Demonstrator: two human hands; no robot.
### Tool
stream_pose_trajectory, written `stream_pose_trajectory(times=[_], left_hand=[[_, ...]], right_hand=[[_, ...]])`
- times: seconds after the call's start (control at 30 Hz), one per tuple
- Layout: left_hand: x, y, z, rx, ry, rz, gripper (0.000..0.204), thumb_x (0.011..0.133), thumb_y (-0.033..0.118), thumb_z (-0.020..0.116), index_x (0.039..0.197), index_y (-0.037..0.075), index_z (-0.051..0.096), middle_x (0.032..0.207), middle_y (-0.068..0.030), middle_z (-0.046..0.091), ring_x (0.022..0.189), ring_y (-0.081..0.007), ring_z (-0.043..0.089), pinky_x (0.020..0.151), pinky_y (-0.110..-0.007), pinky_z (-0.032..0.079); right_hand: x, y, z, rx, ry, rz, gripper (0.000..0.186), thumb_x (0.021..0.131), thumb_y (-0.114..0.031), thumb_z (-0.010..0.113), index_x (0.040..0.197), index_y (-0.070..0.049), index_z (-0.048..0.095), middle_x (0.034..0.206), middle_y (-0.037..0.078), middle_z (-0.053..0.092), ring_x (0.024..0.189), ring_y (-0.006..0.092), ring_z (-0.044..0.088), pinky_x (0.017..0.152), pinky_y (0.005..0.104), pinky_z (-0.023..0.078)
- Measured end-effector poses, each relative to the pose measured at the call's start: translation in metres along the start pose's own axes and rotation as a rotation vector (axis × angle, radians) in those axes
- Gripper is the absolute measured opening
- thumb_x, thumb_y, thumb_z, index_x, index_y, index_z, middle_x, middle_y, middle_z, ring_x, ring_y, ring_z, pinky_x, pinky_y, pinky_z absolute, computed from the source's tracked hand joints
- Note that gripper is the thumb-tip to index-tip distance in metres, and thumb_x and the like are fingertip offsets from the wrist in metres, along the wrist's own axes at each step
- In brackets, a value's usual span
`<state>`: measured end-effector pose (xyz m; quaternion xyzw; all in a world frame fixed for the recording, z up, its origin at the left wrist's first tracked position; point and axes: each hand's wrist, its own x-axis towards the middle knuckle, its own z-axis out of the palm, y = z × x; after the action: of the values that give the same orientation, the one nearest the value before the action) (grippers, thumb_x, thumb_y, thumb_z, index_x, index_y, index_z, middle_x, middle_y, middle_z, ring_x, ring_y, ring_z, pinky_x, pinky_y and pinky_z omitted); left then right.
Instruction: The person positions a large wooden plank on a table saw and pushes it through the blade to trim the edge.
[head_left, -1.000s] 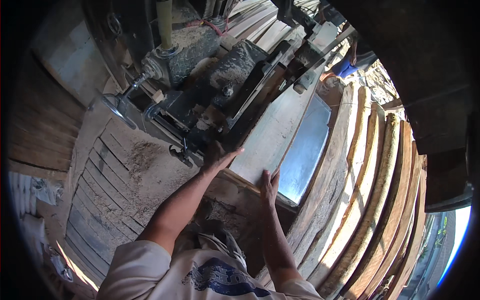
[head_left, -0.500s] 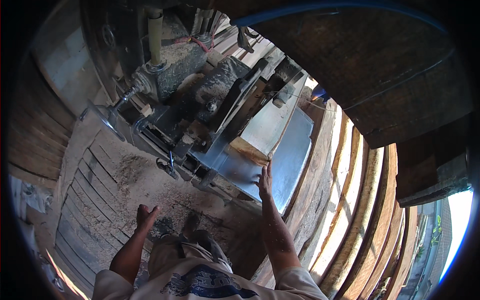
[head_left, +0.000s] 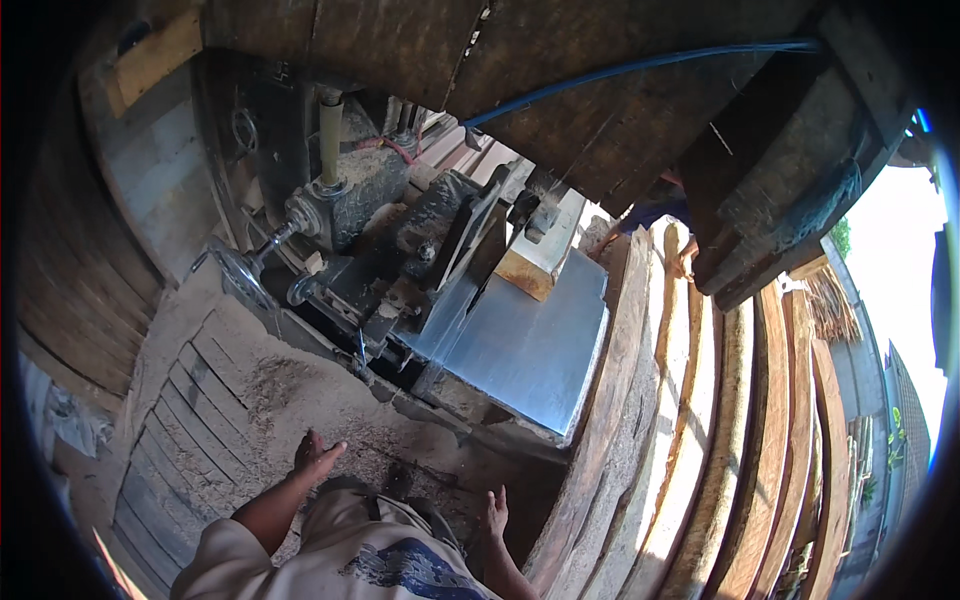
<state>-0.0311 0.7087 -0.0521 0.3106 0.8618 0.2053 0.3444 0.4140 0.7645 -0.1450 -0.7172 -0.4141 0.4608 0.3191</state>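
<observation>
My left hand [head_left: 318, 456] hovers over the sawdust-strewn floor, empty, with thumb and fingers apart. My right hand [head_left: 496, 513], also empty, is held low with its fingers stretched out, in front of the metal saw table [head_left: 530, 345] and apart from it. A thick squared timber [head_left: 530, 276] lies on the far part of that table, beside the upright metal fence [head_left: 468, 240]. Neither hand touches the timber, whose far part is hidden by the dark wooden overhang. The blade cannot be made out.
Several long timbers [head_left: 735, 400] lie along the right side. A handwheel [head_left: 243, 275] sticks out at the machine's left. Dark boards with a blue cable [head_left: 640, 65] hang overhead. Behind the table, partly hidden, is another person in blue clothing [head_left: 655, 212]. Sawdust [head_left: 275, 390] covers the floor.
My right hand has come away from the timber's near end and drawn back toward my body. The timber has moved farther away along the table. My left hand remains empty.
</observation>
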Motion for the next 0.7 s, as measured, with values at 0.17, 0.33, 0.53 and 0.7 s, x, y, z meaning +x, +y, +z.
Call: stream_pose_trajectory(times=[0.17,0.33,0.53,0.7], left_hand=[[0.018,-0.012,-0.001,0.091,-0.123,0.201,0.065,0.075,0.058,0.071,0.095,-0.002,0.056,0.092,-0.019,0.061,0.087,-0.0336,0.06,0.077,-0.042,0.048],[0.041,-0.02,-0.001,0.158,-0.365,0.234,0.061,0.084,0.06,0.06,0.103,0.003,0.057,0.094,-0.0098,0.063,0.082,-0.0243,0.061,0.068,-0.039,0.048],[0.034,0.059,0.002,-0.247,-0.62,0.137,0.082,0.082,0.076,0.049,0.126,0.007,0.049,0.112,-0.0108,0.062,0.097,-0.02,0.061,0.073,-0.035,0.048],[-0.007,0.134,0.024,-0.405,-0.652,0.312,0.1,0.079,0.077,0.052,0.15,0.012,0.026,0.14,-0.0175,0.043,0.123,-0.029,0.046,0.093,-0.045,0.04]], right_hand=[[-0.142,0.077,0.008,-0.121,-0.143,0.52,0.08,0.085,-0.062,0.058,0.143,-0.009,0.045,0.134,0.017,0.056,0.127,0.0256,0.051,0.104,0.0356,0.04],[-0.271,0.079,0.036,-0.023,-0.258,0.852,0.089,0.075,-0.077,0.058,0.127,-0.005,0.061,0.128,0.016,0.06,0.12,0.0288,0.055,0.101,0.0399,0.041],[-0.346,0.097,0.076,0.001,-0.161,0.713,0.085,0.08,-0.072,0.056,0.131,-0.005,0.057,0.127,0.017,0.061,0.12,0.0271,0.056,0.101,0.0367,0.041],[-0.348,0.105,0.091,0.257,0.054,0.528,0.078,0.084,-0.067,0.055,0.13,-0.004,0.058,0.125,0.017,0.062,0.118,0.0237,0.058,0.1,0.0347,0.043]])
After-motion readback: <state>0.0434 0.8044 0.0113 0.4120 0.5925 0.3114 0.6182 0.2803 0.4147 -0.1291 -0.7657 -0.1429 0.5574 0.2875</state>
